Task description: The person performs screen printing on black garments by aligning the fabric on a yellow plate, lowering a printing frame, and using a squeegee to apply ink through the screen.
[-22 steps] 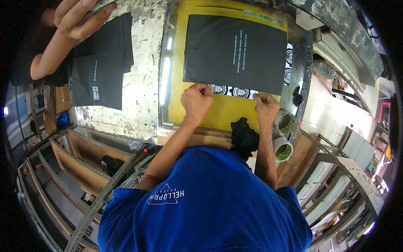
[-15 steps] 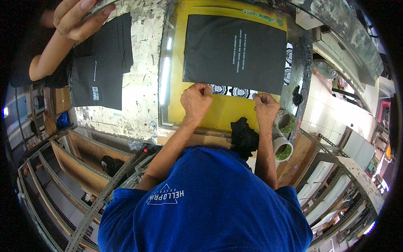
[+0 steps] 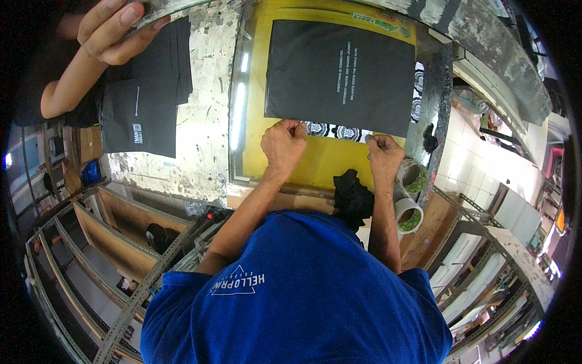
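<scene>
A large black sheet (image 3: 315, 73) with small white lettering lies flat on a yellow work surface (image 3: 254, 145). White material with round black emblems (image 3: 348, 133) shows along its lower and right edges. My left hand (image 3: 283, 147) is closed in a pinch at the sheet's lower edge, left of the emblem strip. Also pinched, my right hand (image 3: 384, 156) sits at the strip's right end, just below the black edge. Its fingers hide whether they grip the sheet or the strip. Crumpled black cloth (image 3: 353, 197) lies beside my right wrist.
Another person's hand (image 3: 112, 36) grips a frame edge at the upper left. Black printed sheets (image 3: 160, 124) lie overlapped on the paint-flecked table (image 3: 209, 115). Two tape rolls (image 3: 408, 216) stand by my right forearm. Metal racks (image 3: 130, 321) flank me on both sides.
My hands and the black sheet stay almost still. The other person's hand at the upper left has shifted slightly down.
</scene>
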Demonstrator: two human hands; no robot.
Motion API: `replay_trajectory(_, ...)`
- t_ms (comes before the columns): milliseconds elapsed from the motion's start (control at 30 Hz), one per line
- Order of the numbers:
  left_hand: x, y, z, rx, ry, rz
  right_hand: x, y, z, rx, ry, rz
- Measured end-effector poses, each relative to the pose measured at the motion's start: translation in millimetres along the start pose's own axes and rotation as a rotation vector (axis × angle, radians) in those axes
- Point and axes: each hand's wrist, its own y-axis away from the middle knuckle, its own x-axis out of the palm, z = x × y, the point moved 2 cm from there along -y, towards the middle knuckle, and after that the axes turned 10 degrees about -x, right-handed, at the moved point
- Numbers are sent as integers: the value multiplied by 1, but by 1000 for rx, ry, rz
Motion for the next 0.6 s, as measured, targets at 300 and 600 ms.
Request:
replay_trajectory(300, 1, 0, 2, -1, 8, 1, 1, -1, -7, -4, 27, -6)
replay_trajectory(600, 4, 3, 2, 66, -36, -85, 3, 1, -1, -24, 66, -61)
